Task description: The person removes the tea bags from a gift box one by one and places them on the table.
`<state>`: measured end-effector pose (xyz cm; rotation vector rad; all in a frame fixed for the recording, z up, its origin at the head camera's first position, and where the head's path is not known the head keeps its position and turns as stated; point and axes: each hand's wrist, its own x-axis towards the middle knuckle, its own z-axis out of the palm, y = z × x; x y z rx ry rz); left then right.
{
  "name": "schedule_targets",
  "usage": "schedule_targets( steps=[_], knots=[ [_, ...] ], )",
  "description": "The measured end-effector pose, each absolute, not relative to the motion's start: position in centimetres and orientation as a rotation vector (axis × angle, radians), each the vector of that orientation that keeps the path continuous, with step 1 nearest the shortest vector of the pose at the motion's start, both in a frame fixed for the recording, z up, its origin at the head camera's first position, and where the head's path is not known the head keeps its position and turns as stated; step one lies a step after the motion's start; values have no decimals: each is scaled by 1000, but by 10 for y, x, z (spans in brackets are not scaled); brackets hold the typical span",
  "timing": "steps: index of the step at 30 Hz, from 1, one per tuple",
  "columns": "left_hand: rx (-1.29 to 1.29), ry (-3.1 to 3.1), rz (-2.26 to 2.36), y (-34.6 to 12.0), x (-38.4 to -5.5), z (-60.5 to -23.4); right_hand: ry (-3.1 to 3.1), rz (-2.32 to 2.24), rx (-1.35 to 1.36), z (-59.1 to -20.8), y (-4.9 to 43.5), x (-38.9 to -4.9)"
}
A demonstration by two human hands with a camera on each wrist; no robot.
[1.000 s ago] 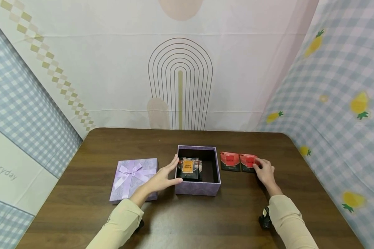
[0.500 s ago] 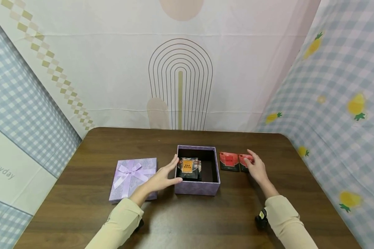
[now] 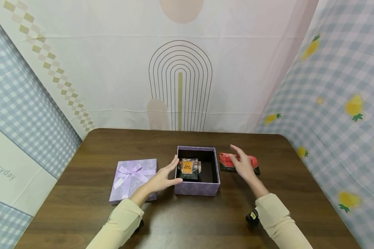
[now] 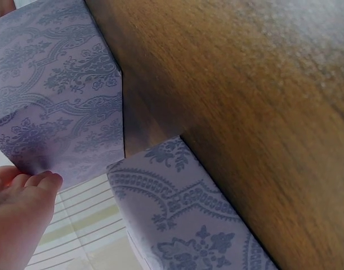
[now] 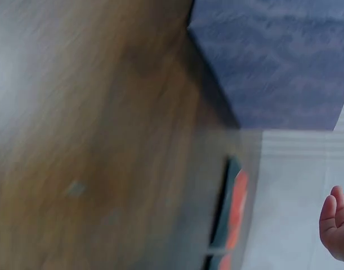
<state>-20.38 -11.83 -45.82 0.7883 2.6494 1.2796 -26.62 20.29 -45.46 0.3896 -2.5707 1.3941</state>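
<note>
An uncovered purple patterned box stands mid-table with a dark interior. In its left part lie black sachets, the top one with an orange label. My left hand touches the box's left side, fingers extended and thumb at the near corner. In the left wrist view the fingers meet the patterned wall. My right hand hovers over two red-and-black sachets lying right of the box, partly hiding the left sachet and the right sachet. Its fingers look loose and hold nothing.
The purple lid with a ribbon bow lies left of the box, partly behind my left forearm. The brown wooden table reaches back to a patterned white cloth. Checked cloths hang at both sides.
My right hand has moved left from the right sachet to above the left one. The two sachets stay on the table. My left hand stays against the box.
</note>
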Motion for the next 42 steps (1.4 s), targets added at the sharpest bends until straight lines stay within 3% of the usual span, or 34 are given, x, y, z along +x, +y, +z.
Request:
schedule_targets(
  steps=[18,24,42],
  knots=[
    [775,2638,1297,-118,-204,-460,-2495,1562,665,-412,130,-241],
    [753,2646,1287,-118,-203,-459,-2581,1689,740,-431,121,-251],
    [763,2652,1275,-118,-205,-459,-2951,1053,871,-450,91,-255]
  ],
)
